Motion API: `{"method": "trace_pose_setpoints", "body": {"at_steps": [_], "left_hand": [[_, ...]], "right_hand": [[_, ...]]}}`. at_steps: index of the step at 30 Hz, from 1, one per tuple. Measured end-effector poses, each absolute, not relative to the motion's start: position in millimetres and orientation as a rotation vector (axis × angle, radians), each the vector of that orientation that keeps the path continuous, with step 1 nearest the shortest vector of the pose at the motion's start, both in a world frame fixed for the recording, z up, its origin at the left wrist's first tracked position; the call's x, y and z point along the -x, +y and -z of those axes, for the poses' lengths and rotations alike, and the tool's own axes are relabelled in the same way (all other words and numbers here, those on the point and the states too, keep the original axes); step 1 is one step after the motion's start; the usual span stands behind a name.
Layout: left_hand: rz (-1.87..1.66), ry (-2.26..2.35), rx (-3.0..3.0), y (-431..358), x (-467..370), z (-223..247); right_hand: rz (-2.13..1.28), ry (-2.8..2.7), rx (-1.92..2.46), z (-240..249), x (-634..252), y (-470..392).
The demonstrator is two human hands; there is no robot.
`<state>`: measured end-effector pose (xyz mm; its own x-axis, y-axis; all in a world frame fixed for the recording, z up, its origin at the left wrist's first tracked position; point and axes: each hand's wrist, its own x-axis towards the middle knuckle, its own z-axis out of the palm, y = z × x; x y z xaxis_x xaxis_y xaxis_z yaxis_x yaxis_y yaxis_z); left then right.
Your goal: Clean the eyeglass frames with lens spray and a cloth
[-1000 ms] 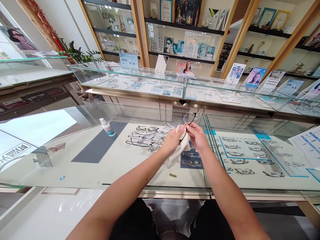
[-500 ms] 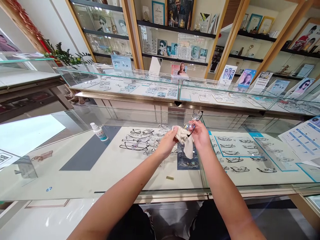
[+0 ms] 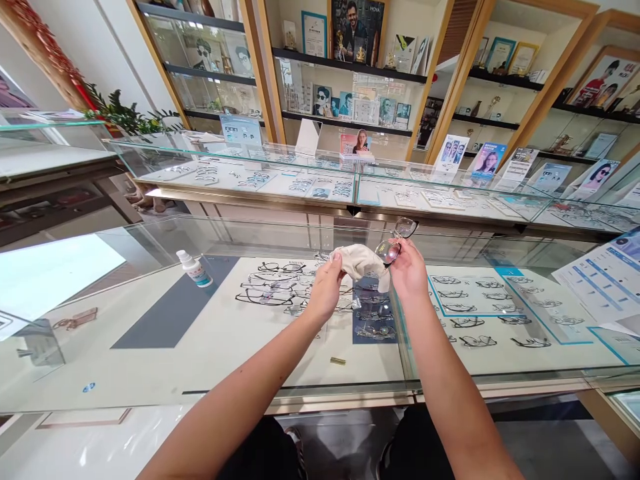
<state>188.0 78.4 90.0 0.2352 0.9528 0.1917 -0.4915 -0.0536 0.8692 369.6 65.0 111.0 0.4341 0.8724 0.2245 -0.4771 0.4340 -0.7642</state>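
Note:
Above the glass counter, my left hand [image 3: 326, 288] pinches one end of a cream cloth [image 3: 356, 260]. The cloth stretches right, and its far end hangs beside the near lens of a pair of dark-rimmed glasses [image 3: 388, 253]. My right hand [image 3: 409, 270] grips these glasses by the frame, with the other lens pointing up and away. Below and left of my hands, several pairs of glasses [image 3: 265, 295] lie in the counter. More frames [image 3: 375, 313] rest on a dark panel underneath the cloth.
A white spray bottle [image 3: 194, 269] stands on the counter at the left. A printed sheet [image 3: 603, 273] is at the right edge. Trays of glasses [image 3: 475, 293] lie right of my hands. Another glass showcase [image 3: 280, 190] stands beyond, before shelves.
My left hand has moved slightly left, drawing the cloth out wider from its bunched shape at the lens. My right hand and the glasses have shifted slightly right.

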Motion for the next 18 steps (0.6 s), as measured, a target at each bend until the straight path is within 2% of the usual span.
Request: {"method": "trace_pose_setpoints", "body": {"at_steps": [7, 11, 14, 18], "left_hand": [[-1.346, 0.530, -0.895, 84.1, -187.2, -88.9], [-1.410, 0.516, -0.897, 90.3, -184.8, -92.6], [-1.429, 0.572, -1.038, 88.6, -181.6, -92.4], [-1.405, 0.651, -1.539, 73.8, -178.7, -89.0]], "right_hand": [[-0.890, -0.599, 0.577, -130.4, -384.9, 49.7], [-0.758, -0.679, 0.622, -133.3, -394.5, 47.9], [-0.675, -0.780, 0.745, -124.3, -386.7, 54.4], [-0.698, -0.879, 0.908, -107.9, -359.6, 61.6]]}}
